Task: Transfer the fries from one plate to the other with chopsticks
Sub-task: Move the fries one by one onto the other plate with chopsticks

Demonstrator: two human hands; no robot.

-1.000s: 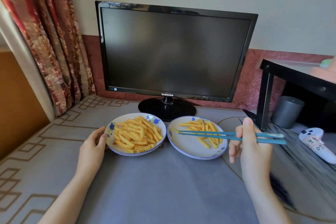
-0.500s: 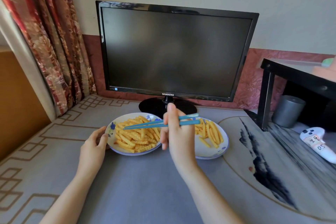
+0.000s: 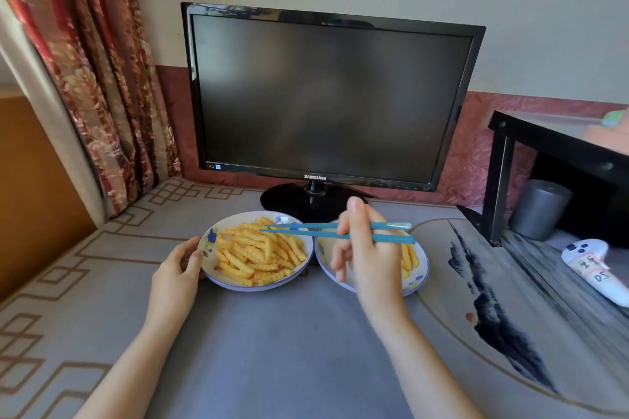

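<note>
Two white plates with blue flowers sit side by side before the monitor. The left plate [image 3: 212,270] is heaped with crinkle-cut fries [image 3: 262,253]. The right plate [image 3: 417,277] holds a few fries [image 3: 408,257], mostly hidden behind my right hand [image 3: 366,250]. That hand grips a pair of blue chopsticks [image 3: 303,229] whose tips hover over the far part of the left plate's fries, slightly apart, with nothing seen between them. My left hand [image 3: 177,274] rests against the left plate's left rim.
A black Samsung monitor [image 3: 326,99] stands just behind the plates on a round base. To the right are a black shelf [image 3: 558,150], a grey cup [image 3: 541,207] and a white controller [image 3: 595,265]. A curtain [image 3: 85,71] hangs at the left.
My right hand swung the chopsticks left from over the right plate to over the left plate, then drew back slightly to the right. The left hand stayed at the rim.
</note>
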